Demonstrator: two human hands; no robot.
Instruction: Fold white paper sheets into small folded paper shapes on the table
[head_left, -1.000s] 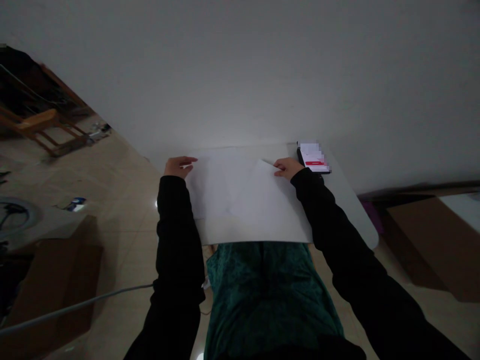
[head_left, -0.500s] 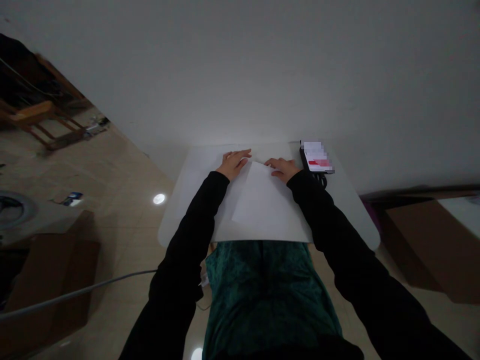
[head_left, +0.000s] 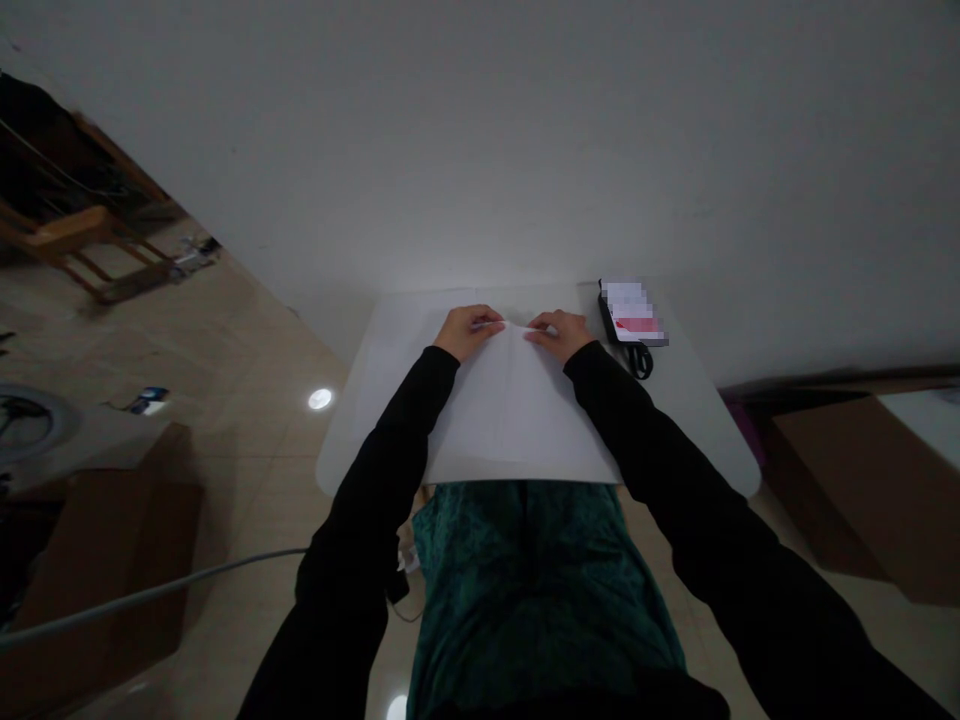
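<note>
A white sheet of paper (head_left: pixel 517 400) lies over the small white table in front of me, its far edge lifted a little. My left hand (head_left: pixel 470 330) pinches that far edge on the left, thumb below and fingers above. On the other side, my right hand (head_left: pixel 559 333) pinches the same edge between thumb and fingers. A faint crease runs down the paper between the two hands. More white paper (head_left: pixel 397 340) seems to lie flat on the left part of the table, though its outline is hard to make out.
A phone with a lit screen (head_left: pixel 634 312) rests at the table's (head_left: pixel 697 430) back right, a black coiled cable (head_left: pixel 640 360) beside it. The wall (head_left: pixel 480 150) stands right behind. Cardboard boxes (head_left: pixel 870 490) are on the floor, and a grey cable (head_left: pixel 157 590) crosses at lower left.
The paper, folded narrow before, is now spread wider to the left. Both hands have gone from loosely spread fingers to pinching its far edge.
</note>
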